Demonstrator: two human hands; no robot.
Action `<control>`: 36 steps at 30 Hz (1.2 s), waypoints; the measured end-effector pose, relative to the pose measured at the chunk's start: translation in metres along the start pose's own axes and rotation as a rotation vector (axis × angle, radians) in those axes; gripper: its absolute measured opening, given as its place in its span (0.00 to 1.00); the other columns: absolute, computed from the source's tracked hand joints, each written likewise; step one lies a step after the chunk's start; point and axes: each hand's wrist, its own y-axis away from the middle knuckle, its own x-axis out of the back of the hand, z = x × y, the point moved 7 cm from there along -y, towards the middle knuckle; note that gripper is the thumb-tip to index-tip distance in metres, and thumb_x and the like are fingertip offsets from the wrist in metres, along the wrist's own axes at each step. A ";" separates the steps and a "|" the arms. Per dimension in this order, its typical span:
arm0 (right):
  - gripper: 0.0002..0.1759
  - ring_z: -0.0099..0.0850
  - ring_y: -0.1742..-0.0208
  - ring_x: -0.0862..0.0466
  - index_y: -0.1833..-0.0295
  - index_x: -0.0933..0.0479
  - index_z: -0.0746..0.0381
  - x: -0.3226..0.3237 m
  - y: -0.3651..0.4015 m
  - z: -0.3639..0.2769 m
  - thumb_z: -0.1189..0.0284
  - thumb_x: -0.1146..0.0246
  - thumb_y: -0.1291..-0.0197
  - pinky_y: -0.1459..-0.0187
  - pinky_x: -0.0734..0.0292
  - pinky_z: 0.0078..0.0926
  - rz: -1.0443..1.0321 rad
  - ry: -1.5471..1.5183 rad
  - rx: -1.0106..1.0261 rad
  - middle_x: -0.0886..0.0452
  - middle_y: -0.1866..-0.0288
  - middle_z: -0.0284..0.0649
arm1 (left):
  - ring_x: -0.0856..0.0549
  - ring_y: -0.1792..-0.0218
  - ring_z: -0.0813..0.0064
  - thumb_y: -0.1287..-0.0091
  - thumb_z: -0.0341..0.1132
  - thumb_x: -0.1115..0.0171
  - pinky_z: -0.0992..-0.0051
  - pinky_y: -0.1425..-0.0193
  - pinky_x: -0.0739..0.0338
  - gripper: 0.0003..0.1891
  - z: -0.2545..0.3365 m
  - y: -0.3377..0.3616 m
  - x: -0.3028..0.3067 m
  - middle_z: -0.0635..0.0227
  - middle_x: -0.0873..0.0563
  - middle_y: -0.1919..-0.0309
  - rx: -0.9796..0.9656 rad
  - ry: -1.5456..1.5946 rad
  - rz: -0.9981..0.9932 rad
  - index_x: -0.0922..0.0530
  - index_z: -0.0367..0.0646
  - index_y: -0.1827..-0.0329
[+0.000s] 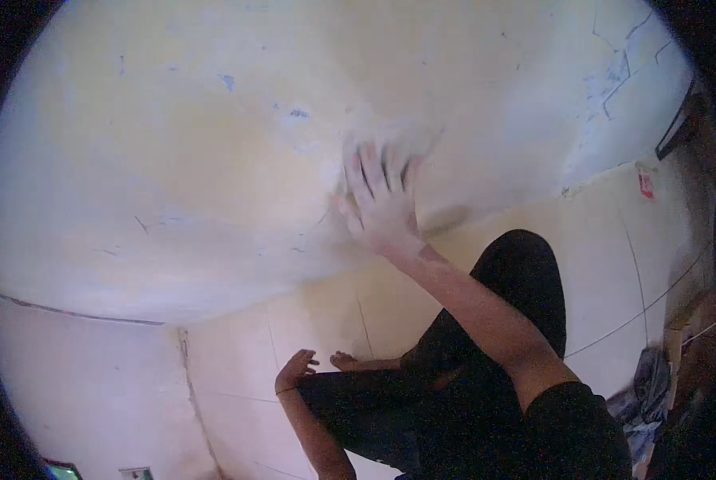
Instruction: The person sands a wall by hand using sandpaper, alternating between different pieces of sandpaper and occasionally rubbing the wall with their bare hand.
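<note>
My right hand (380, 196) lies against the pale painted wall (198, 176), its fingers stretched out and slightly apart. White dust coats its fingers and back up to the wrist. Around the fingertips is a whitish, smeared patch (402, 138); whether a thin sheet lies under the palm I cannot tell. Lower down, my left hand (297, 370) hangs loosely by my bent knee in dark trousers (350, 400), fingers apart and holding nothing. A thin dark band circles its wrist.
I sit on a light tiled floor (606, 272) close to the wall, a bare foot (343, 360) near its base. Cracks and chipped paint mark the wall. Dark bundled cloth or plastic (652, 384) lies at the right, and a small red wrapper (645, 182) lies farther up.
</note>
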 end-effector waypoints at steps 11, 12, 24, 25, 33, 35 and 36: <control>0.39 0.61 0.32 0.40 0.29 0.41 0.66 0.018 -0.014 0.005 0.50 0.46 0.38 0.38 0.52 0.76 0.083 0.038 -0.044 0.41 0.29 0.54 | 0.17 0.64 0.72 0.26 0.47 0.54 0.73 0.61 0.22 0.20 -0.007 -0.015 0.009 0.61 0.16 0.56 -0.280 -0.170 0.009 0.30 0.44 0.39; 0.39 0.59 0.31 0.41 0.29 0.41 0.64 -0.015 0.014 0.015 0.49 0.47 0.37 0.37 0.53 0.75 -0.039 0.090 -0.051 0.42 0.27 0.51 | 0.16 0.64 0.71 0.27 0.49 0.53 0.72 0.61 0.22 0.21 -0.005 -0.013 0.005 0.61 0.16 0.55 -0.153 -0.101 -0.015 0.30 0.45 0.39; 0.40 0.59 0.31 0.40 0.29 0.42 0.65 -0.035 0.037 0.015 0.50 0.46 0.38 0.37 0.54 0.76 -0.006 0.131 0.010 0.43 0.27 0.53 | 0.17 0.66 0.71 0.27 0.53 0.53 0.71 0.58 0.23 0.23 -0.015 -0.023 0.006 0.61 0.16 0.55 -0.035 -0.087 -0.033 0.30 0.43 0.41; 0.40 0.57 0.30 0.41 0.28 0.41 0.63 -0.051 0.054 0.018 0.49 0.46 0.38 0.36 0.53 0.75 -0.079 0.152 0.020 0.43 0.26 0.49 | 0.17 0.66 0.71 0.27 0.53 0.54 0.70 0.58 0.23 0.24 -0.002 -0.015 0.003 0.61 0.16 0.54 -0.007 -0.139 -0.028 0.31 0.42 0.41; 0.41 0.64 0.31 0.43 0.30 0.43 0.70 -0.019 0.027 0.015 0.52 0.45 0.38 0.37 0.55 0.77 0.015 0.062 -0.034 0.45 0.27 0.57 | 0.17 0.62 0.72 0.26 0.52 0.56 0.71 0.57 0.23 0.24 0.027 0.004 0.000 0.60 0.17 0.54 -0.296 -0.107 0.039 0.32 0.42 0.39; 0.42 0.67 0.30 0.47 0.30 0.45 0.73 -0.024 0.032 0.015 0.54 0.44 0.38 0.37 0.57 0.77 0.003 0.049 -0.014 0.47 0.28 0.62 | 0.17 0.62 0.72 0.26 0.51 0.56 0.70 0.58 0.23 0.23 -0.029 -0.049 0.015 0.60 0.17 0.54 -0.286 -0.388 -0.074 0.32 0.42 0.39; 0.42 0.68 0.29 0.49 0.30 0.45 0.73 -0.014 0.026 0.009 0.54 0.44 0.38 0.37 0.58 0.77 0.027 0.025 -0.036 0.47 0.27 0.62 | 0.17 0.63 0.71 0.25 0.49 0.56 0.70 0.58 0.23 0.22 -0.013 -0.038 0.017 0.60 0.17 0.53 -0.265 -0.298 -0.038 0.32 0.42 0.39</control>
